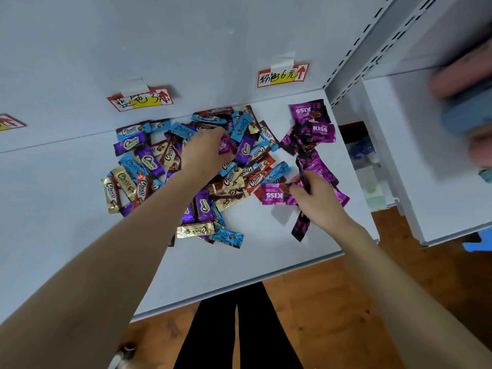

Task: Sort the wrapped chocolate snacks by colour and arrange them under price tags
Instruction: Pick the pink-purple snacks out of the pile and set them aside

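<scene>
A mixed pile of wrapped chocolate snacks [183, 166] in blue, purple, gold and red lies on the white shelf [66, 209]. My left hand [205, 150] reaches into the pile's middle and grips a pink wrapper [225, 145]. My right hand [316, 198] holds several pink wrappers [277, 194] at the pile's right edge. More pink wrappers [312, 123] lie grouped below the pink price tag [282, 75]. A blue price tag [141, 100] is taped to the back wall at the left of it.
A third price tag [10, 121] shows at the far left edge. A slotted shelf upright [354, 62] and a neighbouring shelf unit [426, 155] stand at the right. Wooden floor [332, 302] and my legs are below the shelf's front edge.
</scene>
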